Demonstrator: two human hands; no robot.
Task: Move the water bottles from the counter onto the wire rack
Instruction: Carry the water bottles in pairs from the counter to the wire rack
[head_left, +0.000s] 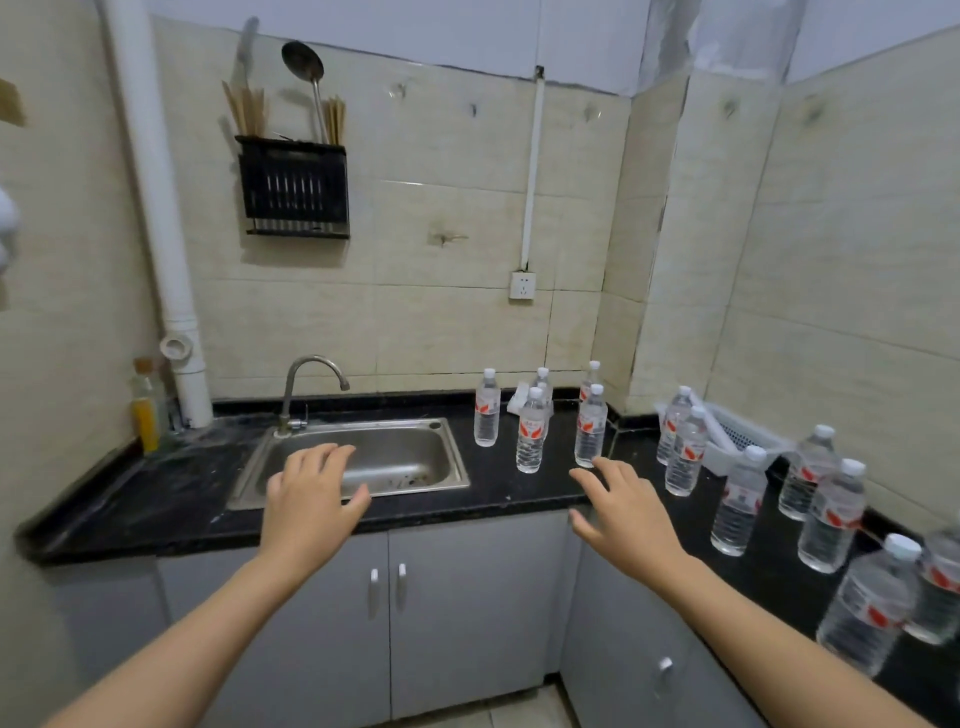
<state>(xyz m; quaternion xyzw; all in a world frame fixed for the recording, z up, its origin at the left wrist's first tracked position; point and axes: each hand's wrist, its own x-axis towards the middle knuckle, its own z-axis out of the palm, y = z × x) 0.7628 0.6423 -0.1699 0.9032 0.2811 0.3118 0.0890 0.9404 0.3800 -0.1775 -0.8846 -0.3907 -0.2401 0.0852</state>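
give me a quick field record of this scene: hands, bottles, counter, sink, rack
left hand: open, empty, over the sink's front edge
right hand: open, empty, fingertips close to the nearest bottle
water bottles: upright on the counter, capped, a group by the back wall, more along the right side
counter: black, L-shaped
sink: steel, no bottles in it
wire rack: not in view

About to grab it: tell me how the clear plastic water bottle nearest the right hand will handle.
The clear plastic water bottle with the red label looks full, so probably heavy for its size. Tall and narrow, it may tip if the right hand nudges it. Its ribbed lower body should help grip.
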